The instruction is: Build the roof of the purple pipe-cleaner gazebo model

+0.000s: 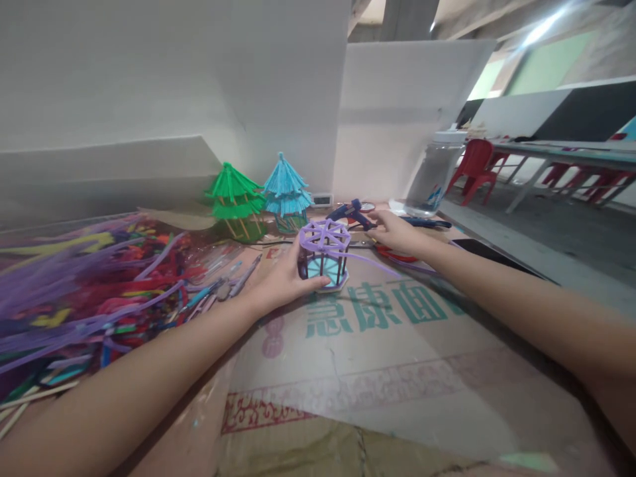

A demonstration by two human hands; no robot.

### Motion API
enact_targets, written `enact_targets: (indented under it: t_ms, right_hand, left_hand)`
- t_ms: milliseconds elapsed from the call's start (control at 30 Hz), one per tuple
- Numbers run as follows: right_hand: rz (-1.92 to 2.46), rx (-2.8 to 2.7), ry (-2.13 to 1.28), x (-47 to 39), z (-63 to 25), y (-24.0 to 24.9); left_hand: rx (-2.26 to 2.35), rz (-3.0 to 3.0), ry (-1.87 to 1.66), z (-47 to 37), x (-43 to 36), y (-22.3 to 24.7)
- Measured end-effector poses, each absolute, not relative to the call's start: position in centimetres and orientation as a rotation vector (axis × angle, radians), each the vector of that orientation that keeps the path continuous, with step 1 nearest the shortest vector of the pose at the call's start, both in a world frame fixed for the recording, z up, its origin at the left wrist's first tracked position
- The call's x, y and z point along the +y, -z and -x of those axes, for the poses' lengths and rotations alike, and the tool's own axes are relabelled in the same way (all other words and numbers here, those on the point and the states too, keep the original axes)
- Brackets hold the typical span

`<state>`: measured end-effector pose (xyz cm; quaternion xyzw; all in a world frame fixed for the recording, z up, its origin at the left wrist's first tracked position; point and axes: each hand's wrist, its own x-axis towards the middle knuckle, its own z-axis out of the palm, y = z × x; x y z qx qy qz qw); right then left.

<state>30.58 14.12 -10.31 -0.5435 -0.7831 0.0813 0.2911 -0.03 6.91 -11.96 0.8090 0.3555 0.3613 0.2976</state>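
Frame (pixel 324 233): small and purple-topped, it was upright over the cardboard (pixel 397 371), left of the glue gun (pixel 352 212).
Left hand (pixel 283 278): fingers grasped its left side, thumb at the near base edge.
Right hand (pixel 397 235): was at the glue gun's handle; whether its fingers had closed, I could not tell.
Purple strip (pixel 370 260): trailed right, likely soft and bendable.
Thin posts: looked light but fragile; low on the base seemed the safest hold.

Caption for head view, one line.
Left hand holds a small purple-topped frame; right hand is at a blue glue gun, with green-roofed model and blue-roofed model behind.
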Motion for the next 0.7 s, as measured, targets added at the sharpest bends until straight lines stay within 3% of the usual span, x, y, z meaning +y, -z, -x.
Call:
enact_targets:
  t_ms: [400,700]
  right_hand:
    - [1.712,-1.979,-0.257,20.3,-27.9,10.0]
    - [1.608,-1.846,-0.326,16.3,-28.4,8.9]
  left_hand:
    - [0.979,-2.187,-0.949,0.0,6.8,12.0]
    - [0.938,-2.157,-1.002,0.1,7.1,11.9]
